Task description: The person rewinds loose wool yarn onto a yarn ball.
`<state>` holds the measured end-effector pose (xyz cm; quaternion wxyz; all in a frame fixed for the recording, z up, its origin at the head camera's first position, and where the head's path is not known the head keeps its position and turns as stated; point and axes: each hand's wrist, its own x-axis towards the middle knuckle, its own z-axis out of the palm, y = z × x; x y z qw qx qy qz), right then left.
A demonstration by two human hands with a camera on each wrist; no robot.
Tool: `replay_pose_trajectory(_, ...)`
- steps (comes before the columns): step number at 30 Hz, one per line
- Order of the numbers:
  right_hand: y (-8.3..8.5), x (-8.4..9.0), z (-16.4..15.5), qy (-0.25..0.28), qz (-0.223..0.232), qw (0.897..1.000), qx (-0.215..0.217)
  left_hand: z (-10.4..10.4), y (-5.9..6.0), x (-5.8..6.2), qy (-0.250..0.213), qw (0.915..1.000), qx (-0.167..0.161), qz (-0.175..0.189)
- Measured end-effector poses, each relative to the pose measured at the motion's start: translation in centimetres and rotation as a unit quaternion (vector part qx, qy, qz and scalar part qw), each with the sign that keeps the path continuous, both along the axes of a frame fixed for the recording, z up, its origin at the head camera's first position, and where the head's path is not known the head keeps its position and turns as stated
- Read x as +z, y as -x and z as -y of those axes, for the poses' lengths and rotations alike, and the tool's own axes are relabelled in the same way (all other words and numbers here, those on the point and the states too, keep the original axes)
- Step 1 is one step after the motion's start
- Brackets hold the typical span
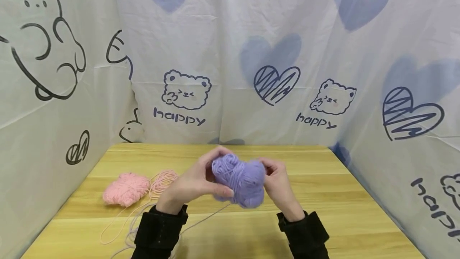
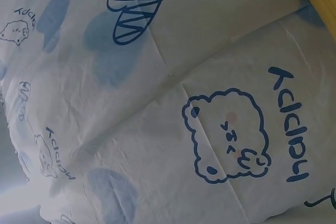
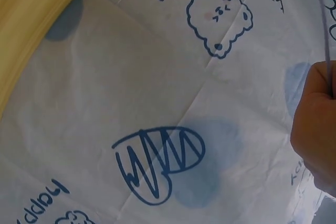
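Observation:
A lavender skein of yarn (image 1: pixel 246 183) is held up over the table in the head view, bunched in at its middle by wound strands. My left hand (image 1: pixel 199 179) grips it from the left, thumb across the front and fingers behind. At the skein's right side, my right hand (image 1: pixel 278 183) has its fingers curled in. In the right wrist view that hand (image 3: pixel 315 129) pinches a lavender yarn strand (image 3: pixel 323 19), which runs upward. The left wrist view shows little beyond the backdrop.
On the wooden table (image 1: pixel 323 195), a pink skein of yarn (image 1: pixel 125 189) lies at the left beside a loose peach yarn coil (image 1: pixel 163 183). Loose lavender yarn (image 1: pixel 133 231) trails near the left sleeve. White printed cloth (image 1: pixel 230 51) walls in the back and sides.

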<state>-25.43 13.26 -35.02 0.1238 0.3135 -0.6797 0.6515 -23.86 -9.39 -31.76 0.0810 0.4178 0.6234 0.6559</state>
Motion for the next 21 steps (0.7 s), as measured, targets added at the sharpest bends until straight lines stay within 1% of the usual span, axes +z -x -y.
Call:
replay_pose_trajectory(2,0.0,-0.2,0.3,-0.001,0.013,1.0,-0.002,-0.1,-0.3,0.2,-0.02,0.9993,0.025,0.018)
replay_pose_trajectory(4,0.0,-0.3,0.6,-0.013,0.034,0.999,0.0,-0.1,-0.5,0.5,-0.043,0.9972,0.055,0.027)
replay_pose_trajectory(7,-0.2,-0.3,1.1,-0.044,0.055,0.997,-0.007,-0.1,-0.7,0.8,-0.075,0.9905,0.11,0.036)
replay_pose_trajectory(10,-0.3,-0.1,1.5,-0.072,0.065,0.995,-0.006,-0.1,-0.7,1.0,-0.105,0.9782,0.175,0.039)
replay_pose_trajectory(13,-0.4,0.0,1.6,-0.087,0.069,0.994,0.005,-0.2,-0.6,1.1,-0.139,0.963,0.227,0.044)
replay_pose_trajectory(16,-0.4,-0.1,1.6,-0.1,0.071,0.992,0.011,-0.2,-0.5,1.1,-0.164,0.9515,0.256,0.05)
replay_pose_trajectory(18,-0.4,-0.2,1.6,-0.103,0.072,0.992,0.01,-0.2,-0.4,1.0,-0.168,0.947,0.269,0.052)
replay_pose_trajectory(21,-0.4,-0.1,1.6,-0.105,0.067,0.992,0.006,-0.2,-0.1,0.9,-0.167,0.9429,0.284,0.047)
